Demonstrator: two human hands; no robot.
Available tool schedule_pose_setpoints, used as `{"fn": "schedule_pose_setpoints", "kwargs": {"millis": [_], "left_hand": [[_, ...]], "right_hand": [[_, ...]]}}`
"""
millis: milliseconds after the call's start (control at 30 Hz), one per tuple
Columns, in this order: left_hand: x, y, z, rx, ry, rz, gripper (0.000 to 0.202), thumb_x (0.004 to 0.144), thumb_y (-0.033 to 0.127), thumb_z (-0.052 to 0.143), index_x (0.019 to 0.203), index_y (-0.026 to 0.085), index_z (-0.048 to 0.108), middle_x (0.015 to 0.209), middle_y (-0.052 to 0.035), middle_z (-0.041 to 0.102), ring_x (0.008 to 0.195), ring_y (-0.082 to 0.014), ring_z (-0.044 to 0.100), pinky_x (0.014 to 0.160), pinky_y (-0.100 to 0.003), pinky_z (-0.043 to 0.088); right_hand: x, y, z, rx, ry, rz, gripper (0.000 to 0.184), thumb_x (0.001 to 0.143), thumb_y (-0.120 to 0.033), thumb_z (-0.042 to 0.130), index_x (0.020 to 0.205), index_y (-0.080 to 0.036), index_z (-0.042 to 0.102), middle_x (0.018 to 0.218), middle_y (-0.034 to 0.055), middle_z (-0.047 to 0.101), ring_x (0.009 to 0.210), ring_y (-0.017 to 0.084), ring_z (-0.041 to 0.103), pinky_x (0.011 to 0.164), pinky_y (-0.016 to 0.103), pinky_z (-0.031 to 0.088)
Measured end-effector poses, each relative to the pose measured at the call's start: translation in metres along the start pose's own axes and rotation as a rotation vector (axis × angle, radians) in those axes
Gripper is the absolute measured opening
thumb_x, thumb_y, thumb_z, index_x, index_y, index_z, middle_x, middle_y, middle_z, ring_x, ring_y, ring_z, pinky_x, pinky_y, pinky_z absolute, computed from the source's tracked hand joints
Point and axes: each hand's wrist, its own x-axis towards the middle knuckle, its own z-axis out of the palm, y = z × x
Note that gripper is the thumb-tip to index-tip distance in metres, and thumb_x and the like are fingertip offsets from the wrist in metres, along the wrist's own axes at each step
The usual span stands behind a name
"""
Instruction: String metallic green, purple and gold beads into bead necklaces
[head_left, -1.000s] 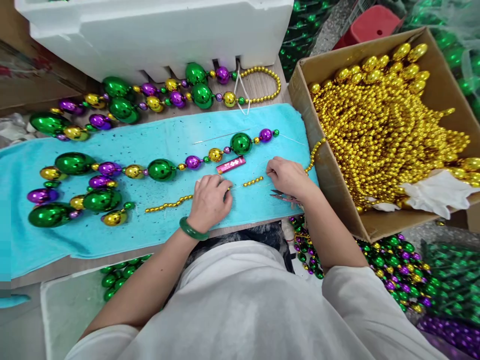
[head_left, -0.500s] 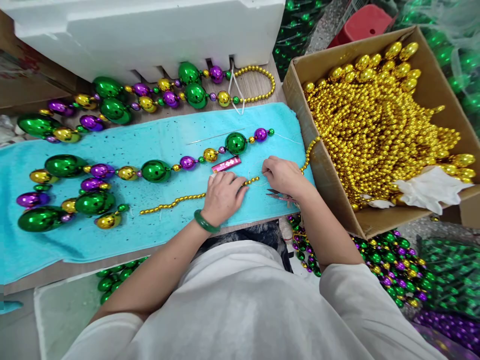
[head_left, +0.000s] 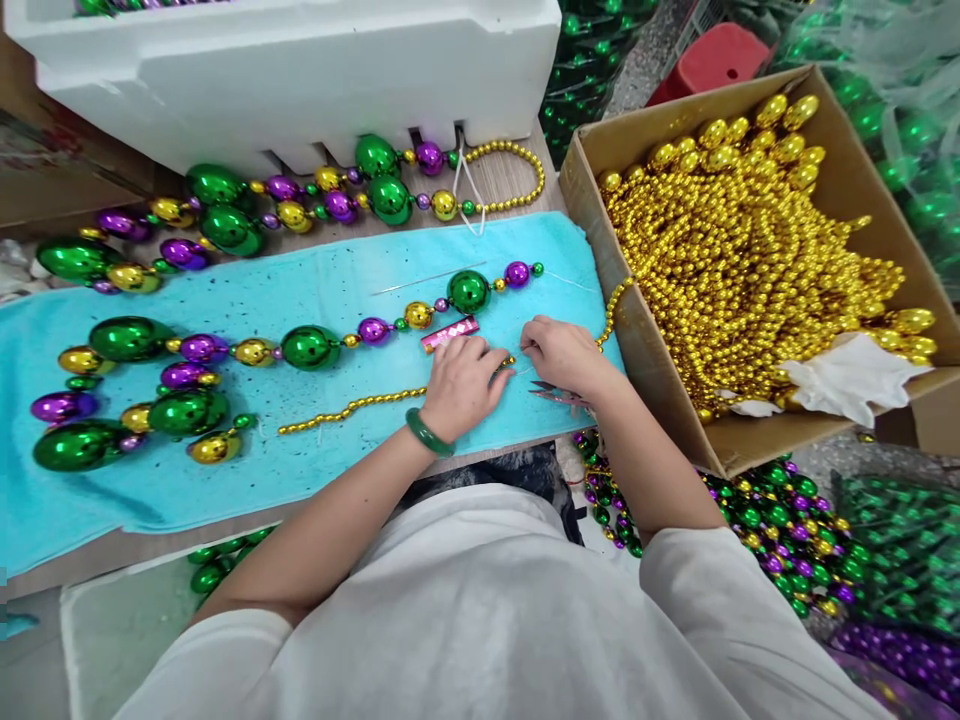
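Observation:
My left hand (head_left: 461,388), with a green bangle at the wrist, is closed over a strand of small gold beads (head_left: 352,403) on the blue towel. Its thumb and index finger meet near the strand's right end. Just to the right, my right hand (head_left: 562,352) pinches at a thin clear thread (head_left: 523,366) by that end; its fingertips are partly hidden. Scissors (head_left: 559,393) show below the right hand, their handles partly covered by the wrist. A pink packet (head_left: 450,334) touches the left fingers. Above lies a string of large green, purple and gold beads (head_left: 311,347).
A cardboard box (head_left: 720,455) heaped with gold bead strands stands at the right; one strand hangs over its edge. A white foam box (head_left: 300,80) stands behind a finished-looking bead necklace (head_left: 390,200). A long needle (head_left: 427,279) lies on the towel (head_left: 390,465).
My left hand has slid to the right along the gold strand, toward its end and the right hand. The right hand stays nearly in place. The view has shifted slightly.

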Motion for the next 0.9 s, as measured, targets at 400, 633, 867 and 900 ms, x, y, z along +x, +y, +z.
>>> {"fn": "schedule_pose_setpoints", "kwargs": {"millis": [400, 633, 867, 900], "left_hand": [[-0.019, -0.014, -0.023, 0.14, -0.061, -0.096, 0.015, 0.082, 0.019, 0.051, 0.081, 0.02, 0.067, 0.087, -0.0116, 0.062, 0.092, -0.0315, 0.054, 0.073, -0.044, 0.04], [-0.027, -0.022, -0.032, 0.236, -0.142, -0.101, 0.015, 0.08, 0.021, 0.052, 0.075, 0.02, 0.066, 0.084, -0.0126, 0.06, 0.085, -0.032, 0.054, 0.068, -0.044, 0.04], [-0.026, -0.033, -0.031, 0.131, -0.109, -0.121, 0.017, 0.078, 0.022, 0.053, 0.076, 0.022, 0.071, 0.083, -0.0103, 0.062, 0.082, -0.0283, 0.055, 0.072, -0.043, 0.043], [-0.026, -0.037, -0.03, 0.09, -0.108, -0.126, 0.018, 0.078, 0.022, 0.054, 0.078, 0.022, 0.072, 0.084, -0.0099, 0.063, 0.082, -0.0276, 0.055, 0.074, -0.043, 0.044]], "right_hand": [[0.01, 0.003, -0.031, 1.03, 0.032, -0.039, 0.005, 0.079, -0.02, 0.06, 0.082, -0.016, 0.061, 0.066, -0.0031, 0.057, 0.056, 0.008, 0.047, 0.053, 0.021, 0.038], [0.016, 0.001, -0.03, 0.98, 0.05, 0.01, 0.004, 0.074, -0.02, 0.064, 0.076, -0.016, 0.063, 0.064, -0.0024, 0.059, 0.058, 0.008, 0.048, 0.051, 0.021, 0.038], [0.017, 0.003, -0.027, 0.972, 0.179, 0.077, 0.007, 0.071, -0.021, 0.061, 0.076, -0.016, 0.063, 0.065, 0.0, 0.062, 0.06, 0.01, 0.053, 0.054, 0.023, 0.041], [0.017, 0.005, -0.029, 0.975, 0.205, 0.084, 0.007, 0.071, -0.021, 0.061, 0.076, -0.016, 0.062, 0.065, 0.0001, 0.062, 0.06, 0.01, 0.054, 0.054, 0.023, 0.041]]}}
